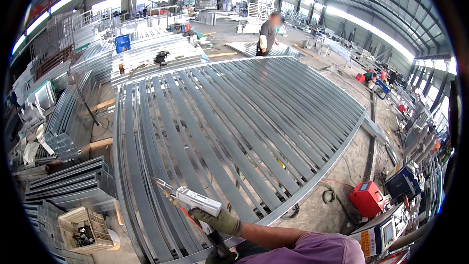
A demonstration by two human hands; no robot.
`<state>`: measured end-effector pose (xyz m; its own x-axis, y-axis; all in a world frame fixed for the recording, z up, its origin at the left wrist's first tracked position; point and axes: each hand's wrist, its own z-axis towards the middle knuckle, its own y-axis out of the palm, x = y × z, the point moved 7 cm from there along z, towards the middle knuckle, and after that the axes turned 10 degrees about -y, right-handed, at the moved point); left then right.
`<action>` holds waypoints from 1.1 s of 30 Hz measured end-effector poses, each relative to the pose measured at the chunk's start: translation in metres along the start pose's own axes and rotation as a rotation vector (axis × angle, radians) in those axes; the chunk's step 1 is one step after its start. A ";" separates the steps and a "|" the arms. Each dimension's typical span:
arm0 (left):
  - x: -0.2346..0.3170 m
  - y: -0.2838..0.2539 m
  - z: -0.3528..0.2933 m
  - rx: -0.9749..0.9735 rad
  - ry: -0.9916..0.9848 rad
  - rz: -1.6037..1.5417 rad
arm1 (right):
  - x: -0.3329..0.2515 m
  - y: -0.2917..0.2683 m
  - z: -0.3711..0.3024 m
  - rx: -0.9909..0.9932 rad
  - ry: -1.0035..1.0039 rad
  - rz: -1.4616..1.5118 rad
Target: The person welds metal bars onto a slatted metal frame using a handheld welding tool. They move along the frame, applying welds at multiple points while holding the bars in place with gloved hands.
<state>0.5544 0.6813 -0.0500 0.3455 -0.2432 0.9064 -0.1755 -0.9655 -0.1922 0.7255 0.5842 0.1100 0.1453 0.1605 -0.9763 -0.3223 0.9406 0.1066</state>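
Observation:
My right hand [221, 221], in a green work glove, is closed around the rear of a handheld welding gun [199, 200] with a white-silver body. The gun's narrow metal tip [160, 183] points to the upper left, over the slats of a large metal panel [215, 112]. A red-orange line runs along beneath the gun. At the lower edge my left hand [221, 256], in a dark glove, is partly cut off. It appears closed around the gun's black lower part; its fingers are only partly visible.
A crate [84, 230] of small metal parts stands at lower left, near stacked metal profiles [73, 117]. At right are a red machine [366, 199], a white machine with a screen [383, 232] and a coiled hose [330, 195]. Another person [267, 34] stands beyond the panel's far edge.

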 end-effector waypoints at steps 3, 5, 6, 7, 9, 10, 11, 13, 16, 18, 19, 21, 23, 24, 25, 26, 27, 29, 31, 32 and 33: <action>-0.009 0.009 0.007 -0.030 -0.007 -0.027 | 0.015 -0.002 0.000 -0.038 0.019 -0.011; -0.014 0.012 0.009 -0.023 0.010 -0.013 | 0.015 -0.001 0.000 -0.055 0.033 -0.012; -0.013 0.013 0.009 -0.019 0.019 -0.006 | 0.009 0.000 -0.001 -0.053 0.036 -0.006; -0.012 0.013 0.009 -0.017 0.008 -0.002 | 0.006 0.000 0.000 -0.051 0.039 -0.001; -0.009 0.014 0.005 -0.011 -0.012 0.006 | 0.007 0.001 0.000 -0.051 0.011 0.000; -0.010 0.015 0.006 -0.021 -0.012 0.000 | 0.007 0.002 0.000 -0.051 -0.003 0.000; -0.012 0.016 0.006 -0.032 -0.011 -0.006 | 0.008 0.002 0.000 -0.050 -0.005 0.007; -0.023 0.018 0.008 -0.038 -0.023 0.027 | 0.012 0.003 0.000 -0.050 -0.008 0.020; -0.029 0.020 0.011 -0.058 -0.044 0.091 | 0.023 -0.003 0.000 -0.068 0.067 0.003; -0.019 0.019 0.011 -0.096 -0.039 0.055 | 0.021 -0.006 0.000 -0.028 0.016 0.010; -0.022 0.023 0.014 -0.150 -0.015 -0.016 | 0.019 -0.006 0.001 -0.010 -0.011 0.014; -0.033 0.024 0.022 -0.244 0.031 -0.158 | 0.011 -0.008 0.004 -0.006 -0.024 -0.029; 0.036 -0.004 0.012 -0.241 0.083 0.005 | 0.004 -0.018 0.007 0.006 -0.065 -0.088; 0.059 -0.020 0.007 -0.233 0.109 0.085 | 0.005 -0.022 0.007 0.002 -0.046 -0.088; 0.024 -0.036 0.019 -0.120 0.046 0.146 | 0.004 -0.022 0.009 -0.012 -0.034 -0.087; 0.067 -0.055 0.016 -0.098 0.057 0.215 | 0.005 -0.029 0.007 -0.009 -0.017 -0.091; 0.107 -0.069 0.010 -0.040 0.118 0.274 | 0.005 -0.034 0.004 0.021 0.006 -0.083; 0.186 -0.088 -0.007 0.021 0.328 0.387 | 0.005 -0.036 0.003 0.027 0.030 -0.071; 0.265 -0.081 -0.026 -0.038 0.550 0.465 | 0.011 -0.037 -0.001 0.018 0.104 -0.045; 0.304 -0.067 -0.032 -0.108 0.632 0.487 | 0.015 -0.042 -0.006 0.020 0.141 -0.036; 0.334 -0.056 -0.042 -0.167 0.702 0.488 | 0.009 -0.039 -0.006 0.031 0.125 -0.023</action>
<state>0.6404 0.6585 0.2791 -0.4419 -0.4603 0.7700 -0.3075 -0.7286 -0.6120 0.7341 0.5476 0.0957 0.0343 0.1023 -0.9942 -0.2905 0.9528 0.0880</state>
